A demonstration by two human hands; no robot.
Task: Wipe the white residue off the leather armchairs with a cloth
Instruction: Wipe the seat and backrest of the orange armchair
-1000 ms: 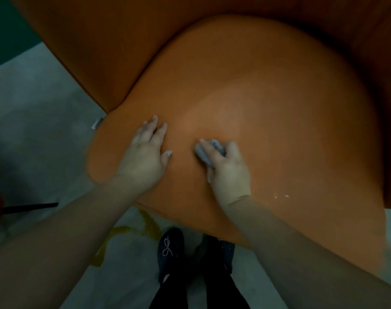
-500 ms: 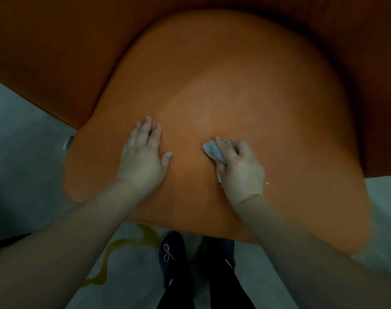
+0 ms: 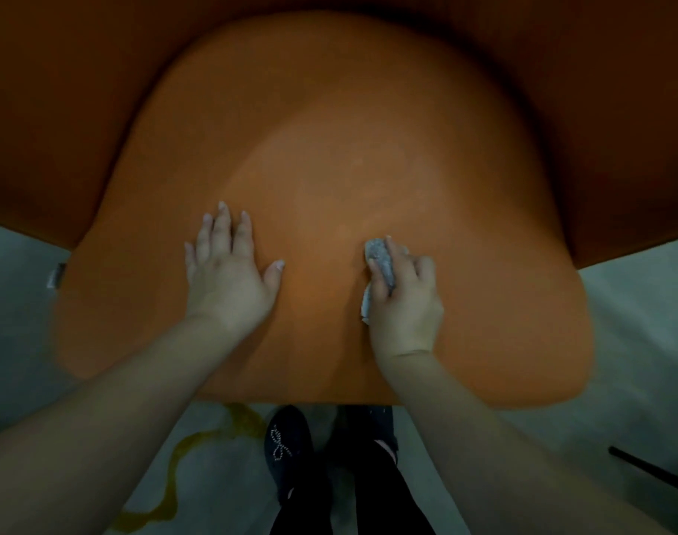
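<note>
An orange leather armchair fills the view, its rounded seat cushion (image 3: pixel 349 156) bulging toward me. My left hand (image 3: pixel 227 276) lies flat on the cushion with fingers spread and nothing in it. My right hand (image 3: pixel 407 299) presses a small crumpled grey cloth (image 3: pixel 380 264) against the leather near the seat's middle. The cloth sticks out past the thumb and forefinger; the rest is under the palm. No white residue shows on the seat around the hands.
Dark orange armrests and backrest (image 3: pixel 59 110) rise behind and beside the seat. Below is a pale grey floor with a yellow squiggle (image 3: pixel 183 457). My dark shoes (image 3: pixel 291 446) stand at the seat's front edge. A thin black rod (image 3: pixel 650 473) lies at lower right.
My view has swung left to centre on the seat. The right hand and cloth have slid a little to the right across the leather. The white specks near the right wrist are gone from view.
</note>
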